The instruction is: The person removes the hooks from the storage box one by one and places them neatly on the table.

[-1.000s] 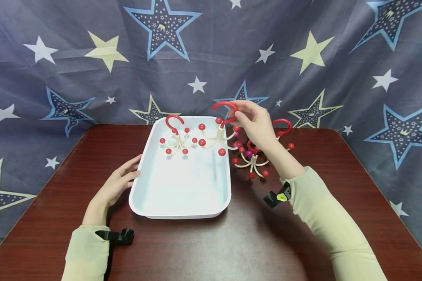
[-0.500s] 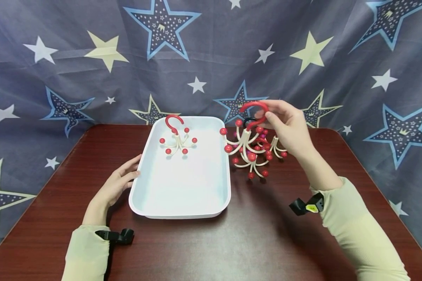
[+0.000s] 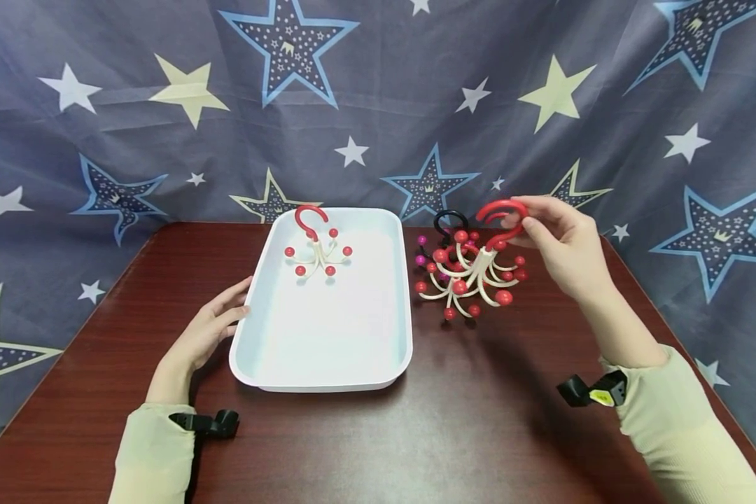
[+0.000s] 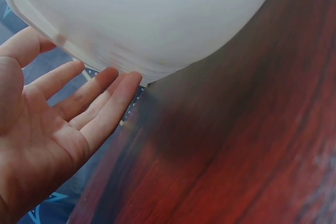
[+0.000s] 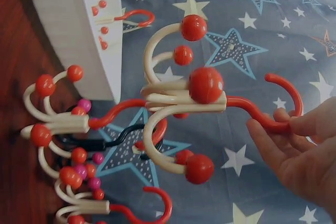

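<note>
My right hand (image 3: 570, 245) pinches the red hook of a cream multi-arm hanger (image 3: 484, 262) with red ball tips. In the right wrist view this hanger (image 5: 210, 101) is held up off the table, in front of other hangers. My left hand (image 3: 203, 332) touches the left side of the white tray (image 3: 330, 329), its fingers fairly straight in the left wrist view along the tray's wall (image 4: 131, 61). One red-and-cream hanger (image 3: 318, 256) stands upright in the tray's far part.
Right of the tray stand more hangers: a red-and-cream one (image 3: 451, 290), a black one (image 3: 450, 215) with purple balls, and another red-and-cream one (image 5: 94, 206), partly hidden in the head view. A star-patterned curtain (image 3: 378, 105) hangs behind the brown table (image 3: 479, 434).
My right hand has carried the held hanger rightward, from over the tray's right side to over the standing hangers. My left hand and the tray have stayed put.
</note>
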Motion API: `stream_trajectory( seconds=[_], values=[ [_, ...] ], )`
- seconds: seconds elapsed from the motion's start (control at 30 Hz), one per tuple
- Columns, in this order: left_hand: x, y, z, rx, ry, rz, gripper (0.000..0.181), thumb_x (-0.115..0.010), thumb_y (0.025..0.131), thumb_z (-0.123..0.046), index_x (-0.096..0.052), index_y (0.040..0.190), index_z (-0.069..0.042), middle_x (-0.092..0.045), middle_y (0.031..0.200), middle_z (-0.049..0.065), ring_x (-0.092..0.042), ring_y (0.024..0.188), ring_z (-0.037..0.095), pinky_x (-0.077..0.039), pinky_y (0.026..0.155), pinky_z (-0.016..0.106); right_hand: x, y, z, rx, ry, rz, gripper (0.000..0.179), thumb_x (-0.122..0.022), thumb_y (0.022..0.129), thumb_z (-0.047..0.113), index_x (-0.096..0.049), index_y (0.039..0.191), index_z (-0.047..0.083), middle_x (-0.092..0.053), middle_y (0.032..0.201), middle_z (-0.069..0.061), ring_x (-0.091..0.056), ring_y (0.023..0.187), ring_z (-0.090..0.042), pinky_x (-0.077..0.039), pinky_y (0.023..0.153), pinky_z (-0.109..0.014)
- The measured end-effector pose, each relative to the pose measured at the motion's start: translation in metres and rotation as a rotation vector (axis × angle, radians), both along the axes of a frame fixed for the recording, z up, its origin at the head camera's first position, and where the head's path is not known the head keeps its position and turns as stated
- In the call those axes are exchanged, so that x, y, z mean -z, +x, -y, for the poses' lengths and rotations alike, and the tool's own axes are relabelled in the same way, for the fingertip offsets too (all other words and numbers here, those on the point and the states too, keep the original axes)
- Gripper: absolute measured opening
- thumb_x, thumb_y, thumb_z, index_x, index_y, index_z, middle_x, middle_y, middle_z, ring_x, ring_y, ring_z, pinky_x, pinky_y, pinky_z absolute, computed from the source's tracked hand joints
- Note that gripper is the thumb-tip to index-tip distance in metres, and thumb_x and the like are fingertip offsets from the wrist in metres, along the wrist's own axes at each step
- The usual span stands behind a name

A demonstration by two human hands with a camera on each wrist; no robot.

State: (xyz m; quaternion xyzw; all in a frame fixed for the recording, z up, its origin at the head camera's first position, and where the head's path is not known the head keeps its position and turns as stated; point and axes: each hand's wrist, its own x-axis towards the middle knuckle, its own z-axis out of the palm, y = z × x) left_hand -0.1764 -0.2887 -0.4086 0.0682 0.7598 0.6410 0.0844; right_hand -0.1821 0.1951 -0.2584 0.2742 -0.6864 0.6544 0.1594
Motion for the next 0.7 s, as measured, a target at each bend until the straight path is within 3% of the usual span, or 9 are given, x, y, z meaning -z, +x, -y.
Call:
stream_trajectory(
  seconds=[0.3, 0.6, 0.7],
  values=[
    [0.001, -0.001, 0.001, 0.003, 0.013, 0.007, 0.054, -0.048, 0.087, -0.018, -0.025, 0.135, -0.018, -0.034, 0.127, 0.018, -0.05, 0.098, 0.008, -0.047, 0.072, 0.025, 0.012, 0.007, -0.021, 0.113, 0.08, 0.036, 0.024, -0.045, 0.081, -0.011, -0.052, 0.104, -0.011, -0.06, 0.082, -0.013, -0.06, 0.077, -0.012, -0.047, 0.065, -0.023],
    [0.001, -0.001, 0.001, 0.004, 0.007, 0.009, 0.054, -0.047, 0.088, -0.017, -0.023, 0.136, -0.018, -0.031, 0.129, 0.02, -0.05, 0.099, 0.008, -0.046, 0.072, 0.025, 0.027, 0.004, -0.034, 0.271, 0.207, 0.055, 0.021, -0.046, 0.082, -0.009, -0.053, 0.102, -0.01, -0.061, 0.081, -0.008, -0.061, 0.074, -0.01, -0.047, 0.064, -0.021],
    [0.001, 0.0, 0.001, 0.001, 0.013, 0.011, 0.054, -0.047, 0.087, -0.017, -0.024, 0.135, -0.018, -0.033, 0.128, 0.018, -0.05, 0.098, 0.008, -0.047, 0.072, 0.025, 0.04, -0.002, -0.04, 0.304, 0.24, 0.065, 0.02, -0.047, 0.083, -0.005, -0.055, 0.101, -0.007, -0.061, 0.082, -0.01, -0.062, 0.073, -0.012, -0.048, 0.062, -0.022]
  ],
)
